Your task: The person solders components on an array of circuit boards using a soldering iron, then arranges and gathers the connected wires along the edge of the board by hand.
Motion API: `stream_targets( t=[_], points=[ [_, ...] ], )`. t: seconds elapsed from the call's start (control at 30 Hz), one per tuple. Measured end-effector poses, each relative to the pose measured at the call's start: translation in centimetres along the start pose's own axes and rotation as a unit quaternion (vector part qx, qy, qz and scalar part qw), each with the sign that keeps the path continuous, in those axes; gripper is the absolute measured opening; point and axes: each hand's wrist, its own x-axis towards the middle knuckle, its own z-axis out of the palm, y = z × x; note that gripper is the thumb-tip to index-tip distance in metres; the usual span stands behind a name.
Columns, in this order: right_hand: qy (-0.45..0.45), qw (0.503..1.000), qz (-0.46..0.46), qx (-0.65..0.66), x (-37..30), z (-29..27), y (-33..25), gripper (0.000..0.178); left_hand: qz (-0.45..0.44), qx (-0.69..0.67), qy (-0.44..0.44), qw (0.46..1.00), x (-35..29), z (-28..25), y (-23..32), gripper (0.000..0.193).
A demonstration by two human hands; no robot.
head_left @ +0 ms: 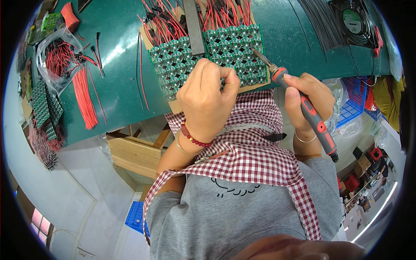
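Observation:
My right hand (310, 97) grips a grey and red soldering iron (315, 119). Its metal tip points up and left, over the right part of a panel of small green circuit boards (232, 45). Above the panel's near edge, my left hand (208, 89) is closed, thumb against curled fingers; whatever it may hold is hidden. The boards lie in rows on a piece of cardboard (175, 106). A grey metal bar (193, 28) lies across them, its near end just beyond my left hand. Red and black wires (223, 15) with black connectors spread from the panel's far side.
On the green table (119, 86), a bundle of red wires (85, 102) and a plastic bag (58, 58) of wires lie left. Circuit boards (41, 102) stack at the left edge. Black wires (323, 24) and a fan (353, 21) sit far right. Blue crates (353, 104) stand below.

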Motion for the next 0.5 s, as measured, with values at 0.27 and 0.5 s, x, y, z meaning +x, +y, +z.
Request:
stream_targets(
  t=[0.27, 0.5],
  points=[
    [0.007, 1.0, -0.009, -0.001, 0.31, 0.1, -0.05, 0.017, 0.003, 0.007, 0.0, 1.0, 0.15, 0.08, -0.09, 0.023],
    [0.02, 1.0, -0.011, -0.012, 0.08, -0.14, -0.15, 0.014, 0.008, 0.007, 0.007, 1.0, 0.33, 0.3, -0.02, 0.021]
  ],
)
